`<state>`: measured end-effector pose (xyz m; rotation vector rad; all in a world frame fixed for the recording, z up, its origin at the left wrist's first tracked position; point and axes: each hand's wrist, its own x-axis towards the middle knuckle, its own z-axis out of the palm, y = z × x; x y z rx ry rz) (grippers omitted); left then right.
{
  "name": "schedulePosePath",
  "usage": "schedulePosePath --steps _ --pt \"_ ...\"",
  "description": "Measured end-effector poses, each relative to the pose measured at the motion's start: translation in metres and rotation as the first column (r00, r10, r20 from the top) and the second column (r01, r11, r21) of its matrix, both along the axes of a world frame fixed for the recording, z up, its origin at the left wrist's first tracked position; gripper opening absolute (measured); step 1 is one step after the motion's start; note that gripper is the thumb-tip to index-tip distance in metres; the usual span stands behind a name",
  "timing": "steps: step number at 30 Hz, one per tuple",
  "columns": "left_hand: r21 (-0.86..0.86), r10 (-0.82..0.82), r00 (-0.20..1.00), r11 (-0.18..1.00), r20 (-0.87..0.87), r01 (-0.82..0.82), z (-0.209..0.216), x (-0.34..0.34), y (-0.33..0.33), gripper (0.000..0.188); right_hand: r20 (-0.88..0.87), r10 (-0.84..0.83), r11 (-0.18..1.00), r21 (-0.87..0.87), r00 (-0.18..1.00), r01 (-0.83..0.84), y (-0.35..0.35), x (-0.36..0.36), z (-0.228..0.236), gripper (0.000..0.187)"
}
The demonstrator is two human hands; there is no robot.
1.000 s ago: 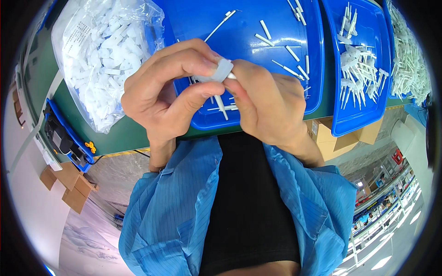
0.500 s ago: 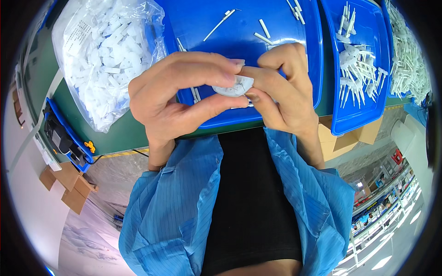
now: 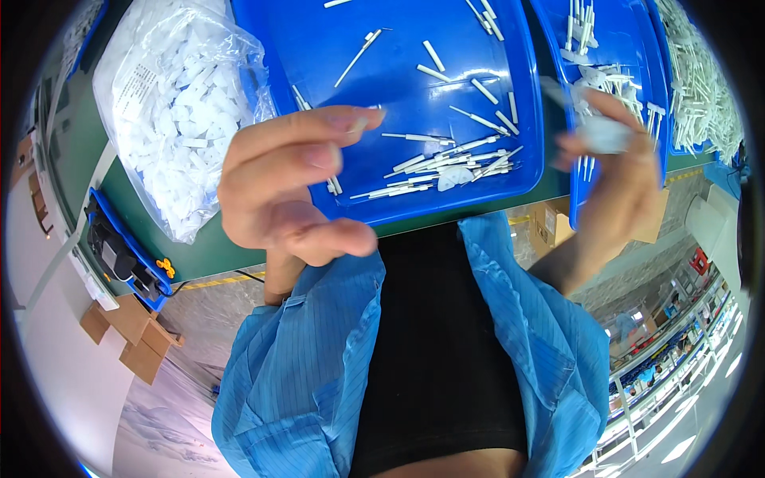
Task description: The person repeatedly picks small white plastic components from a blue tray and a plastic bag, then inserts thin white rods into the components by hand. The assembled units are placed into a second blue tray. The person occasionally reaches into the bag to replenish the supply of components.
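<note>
My left hand (image 3: 291, 183) hovers over the near left edge of the middle blue tray (image 3: 311, 48), fingers apart and nothing between them. In that tray lie several thin white rods (image 3: 430, 171) and a small white half-round plastic piece (image 3: 456, 178). Off to the right, my right hand (image 3: 623, 179) is over the right blue tray (image 3: 625, 36), blurred by motion. Its fingers hold a translucent white plastic piece (image 3: 603, 135); whether a rod is attached to it is too smeared to tell. White pieces with rods (image 3: 584, 28) lie in the right tray.
A clear bag (image 3: 183, 103) full of white plastic pieces lies on the green table (image 3: 215, 247) at the left. At the far right is a heap of white rodded pieces (image 3: 705, 103). A small blue tray (image 3: 100, 199) with black items sits at the left edge.
My hands have parted. The right hand has carried the white plastic piece from the middle tray to over the right tray; the left hand has let go and opened.
</note>
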<state>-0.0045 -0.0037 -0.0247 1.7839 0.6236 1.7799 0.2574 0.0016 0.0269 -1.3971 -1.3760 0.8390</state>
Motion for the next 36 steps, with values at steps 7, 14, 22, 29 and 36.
schedulePosePath --steps 7,14,22,29,36 --pt "-0.192 0.086 0.985 0.980 0.152 -0.056 0.009 -0.001 -0.009 0.039 0.461 -0.365 0.926 0.088 0.809 0.368 0.005 0.087 0.002 0.020" --pt "-0.308 0.319 0.637 0.670 -0.702 -0.675 0.045 -0.081 0.003 0.023 0.195 0.449 0.889 -0.196 0.872 -0.414 -0.007 -0.008 -0.010 0.018" --pt "0.112 0.292 0.057 0.532 -0.955 -0.839 0.000 -0.109 0.005 0.045 0.553 0.602 0.765 -0.191 0.576 -0.615 0.005 -0.053 -0.053 0.016" --pt "0.071 0.831 0.388 0.450 -0.397 -0.890 -0.001 -0.082 -0.020 0.027 0.095 0.410 0.910 -0.108 0.907 -0.400 0.023 -0.026 -0.043 0.017" --pt "-0.499 -0.244 0.643 0.831 -0.726 -0.248 0.031 0.050 -0.027 0.030 0.088 0.449 0.889 -0.140 0.889 -0.435 0.023 -0.021 -0.040 0.018"
